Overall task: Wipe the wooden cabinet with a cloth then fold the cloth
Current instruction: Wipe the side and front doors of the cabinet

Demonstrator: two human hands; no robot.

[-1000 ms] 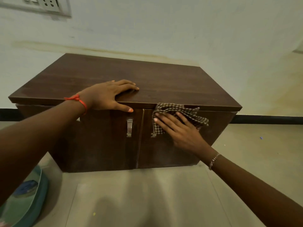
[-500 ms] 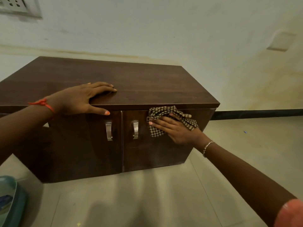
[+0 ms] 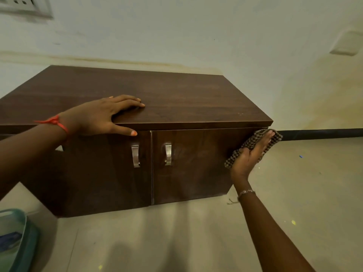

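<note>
A low dark wooden cabinet (image 3: 176, 99) with two doors and metal handles (image 3: 135, 155) stands on the floor against the wall. My left hand (image 3: 102, 114) lies flat on the top near its front edge, thumb hooked over the edge. My right hand (image 3: 249, 154) presses a brown checked cloth (image 3: 273, 142) against the cabinet's right side at the front corner, just under the top. Part of the cloth is hidden behind my palm.
A teal plastic tub (image 3: 17, 238) sits on the floor at the lower left. A switch plate (image 3: 23, 6) is on the wall at the upper left. A black skirting strip (image 3: 322, 133) runs along the wall to the right. Pale tiled floor lies in front.
My right hand has slid the cloth rightward across the right door to the cabinet's right corner. My left hand has stayed on the top. The view has shifted.
</note>
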